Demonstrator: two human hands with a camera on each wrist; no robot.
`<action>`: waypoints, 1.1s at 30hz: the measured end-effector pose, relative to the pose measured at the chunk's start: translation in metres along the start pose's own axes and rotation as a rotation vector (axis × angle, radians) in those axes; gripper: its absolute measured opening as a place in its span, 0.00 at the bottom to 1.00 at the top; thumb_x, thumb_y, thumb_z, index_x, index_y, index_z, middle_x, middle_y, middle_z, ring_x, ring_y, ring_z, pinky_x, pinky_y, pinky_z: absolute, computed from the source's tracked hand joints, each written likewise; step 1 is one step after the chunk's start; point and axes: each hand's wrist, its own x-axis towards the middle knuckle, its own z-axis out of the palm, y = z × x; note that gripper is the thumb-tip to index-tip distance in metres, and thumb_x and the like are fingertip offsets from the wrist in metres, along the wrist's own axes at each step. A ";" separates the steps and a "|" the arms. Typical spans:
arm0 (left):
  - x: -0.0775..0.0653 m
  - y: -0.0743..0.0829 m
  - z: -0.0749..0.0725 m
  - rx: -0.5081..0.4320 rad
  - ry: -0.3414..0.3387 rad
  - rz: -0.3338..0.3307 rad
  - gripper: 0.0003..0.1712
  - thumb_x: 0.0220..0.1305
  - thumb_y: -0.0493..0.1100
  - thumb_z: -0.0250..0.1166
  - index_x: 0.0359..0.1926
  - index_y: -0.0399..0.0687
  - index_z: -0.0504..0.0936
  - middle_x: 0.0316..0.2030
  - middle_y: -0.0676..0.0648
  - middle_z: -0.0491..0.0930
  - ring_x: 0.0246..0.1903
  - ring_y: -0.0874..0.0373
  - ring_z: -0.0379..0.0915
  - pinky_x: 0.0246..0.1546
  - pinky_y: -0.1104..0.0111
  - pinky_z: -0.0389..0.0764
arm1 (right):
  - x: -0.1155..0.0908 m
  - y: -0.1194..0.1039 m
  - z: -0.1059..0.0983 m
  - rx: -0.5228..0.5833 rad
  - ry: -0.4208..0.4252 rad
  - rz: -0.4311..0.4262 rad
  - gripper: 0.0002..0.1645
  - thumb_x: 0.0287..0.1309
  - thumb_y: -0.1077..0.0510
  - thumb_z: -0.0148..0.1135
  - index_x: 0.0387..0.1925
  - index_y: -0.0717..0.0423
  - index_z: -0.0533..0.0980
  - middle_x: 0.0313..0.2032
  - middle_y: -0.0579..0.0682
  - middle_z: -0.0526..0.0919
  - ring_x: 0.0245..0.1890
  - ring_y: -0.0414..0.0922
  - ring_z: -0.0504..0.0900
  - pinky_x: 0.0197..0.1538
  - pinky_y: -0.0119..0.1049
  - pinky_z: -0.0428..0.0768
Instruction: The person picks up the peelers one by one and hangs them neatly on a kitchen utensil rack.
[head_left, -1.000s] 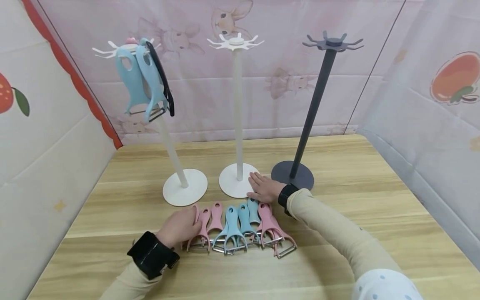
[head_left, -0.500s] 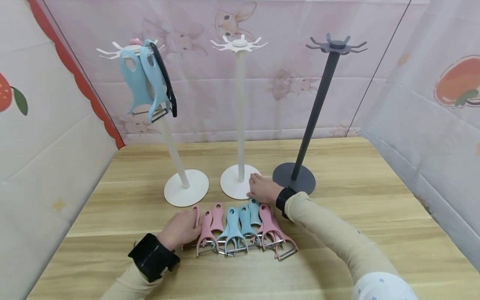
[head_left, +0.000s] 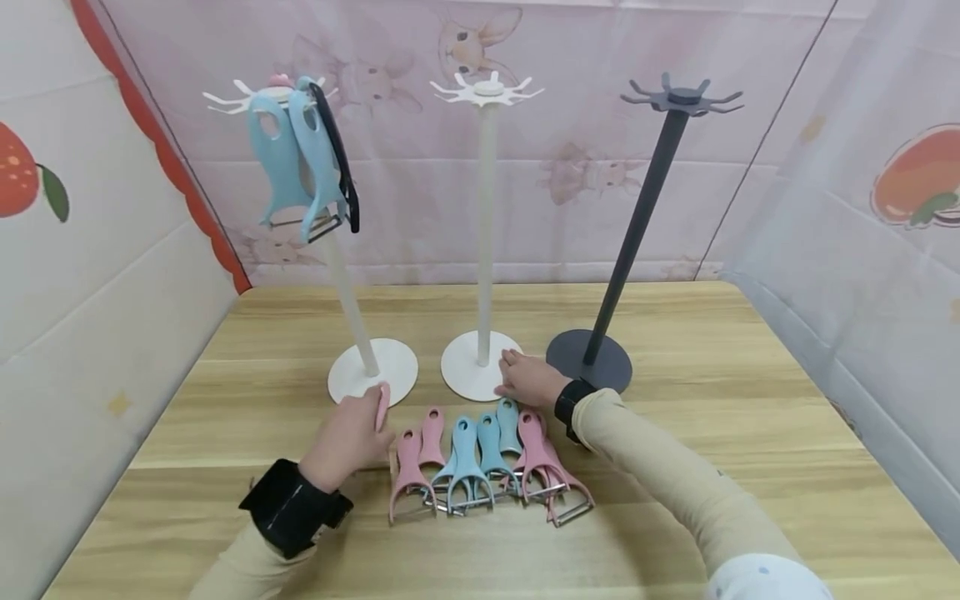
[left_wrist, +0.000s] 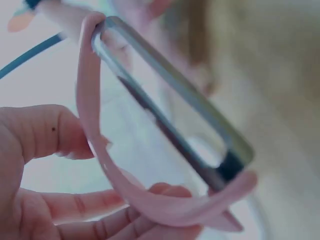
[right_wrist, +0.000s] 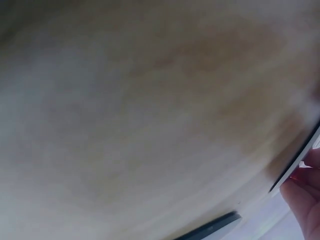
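Observation:
My left hand [head_left: 341, 442] grips a pink Y-shaped peeler [left_wrist: 145, 205], raised left of the others, its handle end showing above the fingers in the head view. Thumb and fingers hold it below the metal blade in the left wrist view. My right hand [head_left: 531, 379] rests with extended fingers at the right edge of the middle white stand's round base [head_left: 467, 377]; the right wrist view shows fingertips [right_wrist: 300, 195] right at a disc's rim. Several pink peelers [head_left: 409, 458] and blue peelers [head_left: 465, 437] lie in a row between the hands, partly overlapping.
On the left white stand [head_left: 348, 308] hang blue peelers [head_left: 277, 162] and a black one [head_left: 343, 171]. A dark grey stand [head_left: 637, 225] stands at the right, its hooks bare. A printed cloth [head_left: 420, 200] closes off the table's back.
My left hand has drawn the leftmost pink peeler out of the row and lifted it up and left. A neighbouring pink peeler has shifted slightly. My right hand stays at the middle base.

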 end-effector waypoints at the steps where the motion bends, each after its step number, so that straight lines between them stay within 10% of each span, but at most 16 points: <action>1: 0.002 0.003 -0.006 0.003 0.041 0.021 0.14 0.42 0.35 0.64 0.34 0.35 0.72 0.13 0.50 0.66 0.14 0.55 0.65 0.15 0.62 0.68 | 0.000 0.001 0.000 -0.006 0.000 0.004 0.34 0.64 0.46 0.49 0.56 0.72 0.66 0.60 0.69 0.62 0.62 0.58 0.60 0.61 0.44 0.62; 9: 0.027 0.036 -0.035 -0.063 0.288 0.250 0.33 0.44 0.33 0.61 0.58 0.36 0.70 0.13 0.53 0.64 0.12 0.61 0.59 0.13 0.70 0.63 | 0.002 0.005 0.004 -0.001 0.008 0.008 0.33 0.64 0.45 0.49 0.56 0.72 0.67 0.60 0.69 0.63 0.62 0.58 0.60 0.61 0.45 0.63; 17: 0.074 0.079 -0.066 -0.219 0.520 0.458 0.32 0.50 0.31 0.58 0.59 0.36 0.64 0.17 0.45 0.72 0.11 0.61 0.59 0.11 0.71 0.62 | -0.003 -0.001 -0.004 0.048 -0.023 0.043 0.32 0.64 0.46 0.50 0.56 0.71 0.67 0.61 0.68 0.61 0.63 0.57 0.59 0.61 0.45 0.63; 23: 0.096 0.111 -0.087 -0.344 0.639 0.494 0.26 0.55 0.31 0.58 0.54 0.30 0.62 0.29 0.37 0.80 0.22 0.53 0.77 0.23 0.68 0.78 | -0.005 -0.004 -0.006 0.059 -0.042 0.049 0.33 0.64 0.46 0.49 0.56 0.71 0.66 0.62 0.67 0.60 0.63 0.57 0.58 0.61 0.44 0.63; 33: 0.123 0.144 -0.119 -0.408 0.762 0.464 0.21 0.58 0.36 0.59 0.49 0.29 0.65 0.34 0.35 0.81 0.25 0.52 0.77 0.27 0.65 0.78 | 0.000 -0.003 -0.001 0.053 -0.020 0.055 0.30 0.63 0.45 0.50 0.53 0.67 0.69 0.62 0.66 0.62 0.63 0.57 0.60 0.59 0.44 0.66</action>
